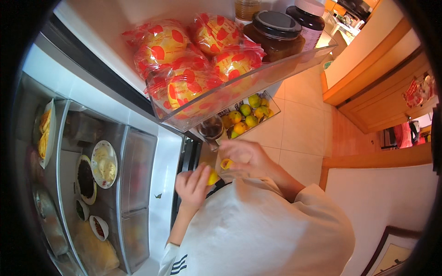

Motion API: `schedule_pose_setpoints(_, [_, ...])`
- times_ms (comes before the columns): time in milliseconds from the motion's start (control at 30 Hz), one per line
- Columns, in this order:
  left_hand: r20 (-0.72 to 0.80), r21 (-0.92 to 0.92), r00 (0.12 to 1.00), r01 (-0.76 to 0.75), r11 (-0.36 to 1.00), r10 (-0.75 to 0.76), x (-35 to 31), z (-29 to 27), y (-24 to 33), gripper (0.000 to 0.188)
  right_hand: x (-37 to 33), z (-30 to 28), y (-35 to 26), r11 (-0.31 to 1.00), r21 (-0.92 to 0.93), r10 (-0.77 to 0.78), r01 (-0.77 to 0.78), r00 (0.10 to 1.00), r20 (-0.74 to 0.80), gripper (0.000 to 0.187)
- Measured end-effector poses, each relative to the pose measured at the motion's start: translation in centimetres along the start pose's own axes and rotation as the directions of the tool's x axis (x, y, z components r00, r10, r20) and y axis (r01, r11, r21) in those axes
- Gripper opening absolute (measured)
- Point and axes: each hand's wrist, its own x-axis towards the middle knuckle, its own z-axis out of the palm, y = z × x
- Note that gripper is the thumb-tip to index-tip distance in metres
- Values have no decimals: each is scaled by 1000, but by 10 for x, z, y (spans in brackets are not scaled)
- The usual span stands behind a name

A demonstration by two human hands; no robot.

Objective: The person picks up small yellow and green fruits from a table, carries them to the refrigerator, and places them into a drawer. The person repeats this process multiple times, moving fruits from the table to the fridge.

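My left hand is closed on a small, smooth yellow thing; its kind does not show. Facing it, my right hand is partly blurred, its fingers bent around a yellow cap-like piece with a brownish hollow middle. The two yellow pieces are close but apart. Just beyond my hands, green and orange citrus fruits fill a clear lower door bin. A glass jar of dark contents stands left of the fruits.
Above, a clear door shelf holds several red-and-yellow wrapped packages and dark-lidded jars. At left the open fridge has bowls and plates on its shelves, and clear drawers. A wooden door stands at right.
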Motion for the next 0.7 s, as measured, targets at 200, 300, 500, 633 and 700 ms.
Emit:
schedule_pose_setpoints(200, [99,-122,994,-36,992,48,46,31,11,57,-13,0,20,993,108,51,-49,999,-13,45])
schedule_pose_setpoints(300, [96,-124,993,-50,991,62,55,42,14,57,-6,-14,14,950,284,113,-127,991,67,47])
schedule_pose_setpoints(500, [86,-495,945,315,810,-315,66,44,33,46,24,-45,32,997,-63,-65,47,943,-326,46])
schedule_pose_setpoints(633, [463,-729,694,652,209,-552,43,44,26,26,57,-80,74,531,-847,-394,-16,880,-264,44])
schedule_pose_setpoints(700, [663,-716,509,646,-266,-549,34,41,16,19,65,-74,92,352,-934,-430,57,896,-107,37])
